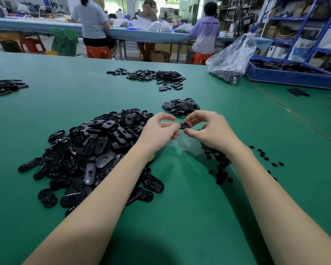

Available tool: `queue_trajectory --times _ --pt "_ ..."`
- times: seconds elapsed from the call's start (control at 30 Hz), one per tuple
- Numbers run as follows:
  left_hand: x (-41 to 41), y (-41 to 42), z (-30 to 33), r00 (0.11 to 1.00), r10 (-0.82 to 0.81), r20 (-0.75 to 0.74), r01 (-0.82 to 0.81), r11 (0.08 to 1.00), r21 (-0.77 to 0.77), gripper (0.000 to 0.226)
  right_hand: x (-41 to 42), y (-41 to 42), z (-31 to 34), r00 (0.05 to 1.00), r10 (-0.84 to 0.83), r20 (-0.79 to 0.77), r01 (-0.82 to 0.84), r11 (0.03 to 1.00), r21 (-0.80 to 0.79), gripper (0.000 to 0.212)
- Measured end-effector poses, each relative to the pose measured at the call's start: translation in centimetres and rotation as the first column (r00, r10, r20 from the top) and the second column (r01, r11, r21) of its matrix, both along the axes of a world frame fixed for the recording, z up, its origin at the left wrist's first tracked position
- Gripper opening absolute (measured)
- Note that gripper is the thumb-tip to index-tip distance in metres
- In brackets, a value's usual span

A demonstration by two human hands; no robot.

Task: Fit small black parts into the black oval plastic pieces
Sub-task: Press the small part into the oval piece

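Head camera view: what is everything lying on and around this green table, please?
Green table: one, bearing all piles.
Large pile of oval pieces: many, black, left of the hands.
Small black parts: scattered heap, under the right forearm.
Small pile: black ovals, just beyond the hands.
Far pile: black, mid-table.
Edge pile: black, far left.
Plastic bag: one, clear, far right.
Blue bin: one, right, holding black parts.
Seated workers: three, at the rear bench.
Oval piece: one, black, pinched between both hands.
Left hand; right hand.
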State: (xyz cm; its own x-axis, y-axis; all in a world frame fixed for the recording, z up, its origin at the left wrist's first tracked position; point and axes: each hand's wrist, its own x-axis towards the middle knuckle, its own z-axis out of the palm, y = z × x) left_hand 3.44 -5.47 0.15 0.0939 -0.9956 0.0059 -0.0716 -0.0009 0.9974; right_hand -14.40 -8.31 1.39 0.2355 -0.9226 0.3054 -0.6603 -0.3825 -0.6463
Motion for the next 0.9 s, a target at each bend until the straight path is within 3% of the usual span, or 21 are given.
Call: queue_trajectory --times 0.07,0.13,0.2,0.27,0.63,0.9 --pt "0.0 0.0 -0.1 0.955 0.017 0.295 -0.003 0.999 -0.05 0.02 -0.4 -0.5 0.0 0.999 -0.053 -0.003 0.053 0.999 -0.001 0.014" --pt "0.0 0.2 -0.2 0.834 -0.001 0.551 0.056 0.995 -0.083 0.023 -0.8 -1.5 0.1 0.991 -0.131 -0.004 0.131 0.991 0.01 0.012" --pt "0.0 0.5 -0.3 0.633 -0.056 0.772 0.156 0.986 -0.057 0.027 -0.9 -2.8 0.3 0.977 -0.209 -0.036 0.209 0.978 0.022 0.01" --pt "-0.1 0.7 -0.5 0.46 -0.078 0.884 0.224 0.974 -0.031 0.03 -0.8 -4.4 0.6 0.958 -0.269 -0.102 0.274 0.961 0.03 0.01" --pt "-0.9 1.4 -0.5 0.306 -0.055 0.95 0.265 0.964 -0.03 0.033 2.0 -11.5 1.0 0.91 -0.362 -0.202 0.375 0.927 0.03 0.009" --pt "-1.5 1.7 -0.5 0.214 -0.014 0.977 0.265 0.963 -0.044 0.036 2.6 -12.1 0.6 0.916 -0.368 -0.162 0.383 0.921 0.073 0.008"
